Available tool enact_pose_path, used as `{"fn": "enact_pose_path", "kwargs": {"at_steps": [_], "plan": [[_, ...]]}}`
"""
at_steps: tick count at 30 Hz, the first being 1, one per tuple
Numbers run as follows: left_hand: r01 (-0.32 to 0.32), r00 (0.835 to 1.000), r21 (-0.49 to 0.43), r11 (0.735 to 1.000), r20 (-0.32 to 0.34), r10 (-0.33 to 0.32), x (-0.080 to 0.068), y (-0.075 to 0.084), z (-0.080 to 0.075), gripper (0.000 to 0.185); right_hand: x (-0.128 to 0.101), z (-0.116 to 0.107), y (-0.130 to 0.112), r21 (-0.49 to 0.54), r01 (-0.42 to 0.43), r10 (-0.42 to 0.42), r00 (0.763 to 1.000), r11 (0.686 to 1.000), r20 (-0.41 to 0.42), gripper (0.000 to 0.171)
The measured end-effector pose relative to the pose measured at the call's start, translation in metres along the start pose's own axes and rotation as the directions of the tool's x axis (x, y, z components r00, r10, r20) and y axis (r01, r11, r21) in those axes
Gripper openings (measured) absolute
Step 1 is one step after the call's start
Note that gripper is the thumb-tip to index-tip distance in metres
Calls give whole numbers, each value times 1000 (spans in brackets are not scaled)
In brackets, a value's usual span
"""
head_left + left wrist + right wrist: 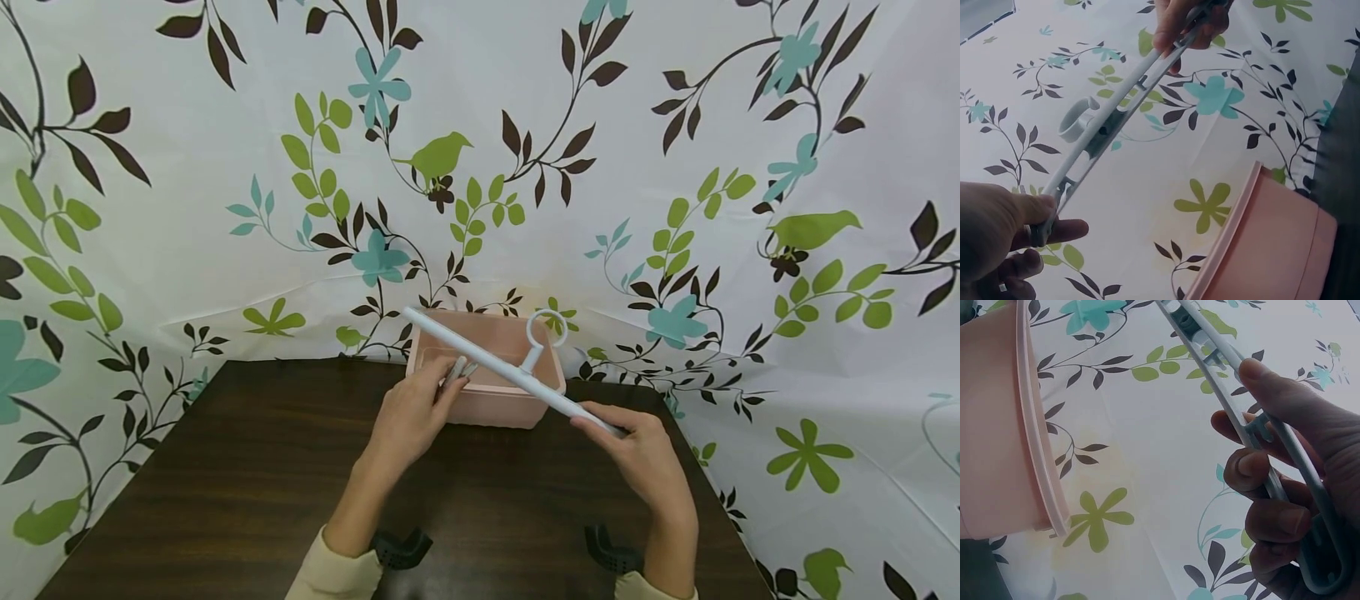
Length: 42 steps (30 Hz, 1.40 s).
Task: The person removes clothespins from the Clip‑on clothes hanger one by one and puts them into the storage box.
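Note:
A pale blue clothes hanger with two long parallel bars and a ring-shaped hook is held aslant in the air. My right hand grips its right end; in the right wrist view the thumb and curled fingers close round both bars. The left hand pinches a small grey clip-like piece between thumb and fingers, just below the bar. In the left wrist view the left thumb overlaps the hanger's near end, so I cannot tell whether that piece belongs to the hanger.
Behind the hanger a pink plastic bin stands at the back of the dark wooden table. A white sheet printed with leaves, flowers and birds hangs behind and beside the table. Black straps show near both wrists.

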<state>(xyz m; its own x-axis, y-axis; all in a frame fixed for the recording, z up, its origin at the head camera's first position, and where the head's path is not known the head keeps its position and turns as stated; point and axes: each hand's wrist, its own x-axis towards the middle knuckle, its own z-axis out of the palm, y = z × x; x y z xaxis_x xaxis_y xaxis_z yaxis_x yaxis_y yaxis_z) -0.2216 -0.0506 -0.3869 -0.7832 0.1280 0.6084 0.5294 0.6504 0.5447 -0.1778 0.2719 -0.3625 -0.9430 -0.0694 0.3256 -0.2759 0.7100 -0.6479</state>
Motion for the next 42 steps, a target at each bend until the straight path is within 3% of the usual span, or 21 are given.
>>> {"fn": "enact_pose_path", "kwargs": {"at_steps": [4, 8, 17, 24, 34, 42], "plan": [[-43, 999, 129, 991, -10, 45, 0, 3, -1, 18, 1, 0, 0, -5, -7, 7, 1000, 1000, 20, 28], [-76, 996, 184, 980, -27, 82, 0, 5, -2, 15, 2, 1, 1, 6, -9, 9, 999, 1000, 33, 28], [-74, 996, 180, 981, -28, 81, 2, 6, -2, 18, 2, 0, 1, 7, -18, 18, 1000, 1000, 19, 29], [-63, 995, 165, 984, -65, 75, 3, -3, 1, 26, 0, -3, 3, -18, -17, 16, 999, 1000, -52, 30], [42, 995, 138, 990, 84, -54, 17, -20, 27, 30, -2, -7, 6, -15, -48, 47, 995, 999, -83, 33], [-47, 998, 264, 963, 54, 34, 41, -29, 37, 24, -2, -8, 6, -7, -25, 25, 996, 1000, -88, 31]]}}
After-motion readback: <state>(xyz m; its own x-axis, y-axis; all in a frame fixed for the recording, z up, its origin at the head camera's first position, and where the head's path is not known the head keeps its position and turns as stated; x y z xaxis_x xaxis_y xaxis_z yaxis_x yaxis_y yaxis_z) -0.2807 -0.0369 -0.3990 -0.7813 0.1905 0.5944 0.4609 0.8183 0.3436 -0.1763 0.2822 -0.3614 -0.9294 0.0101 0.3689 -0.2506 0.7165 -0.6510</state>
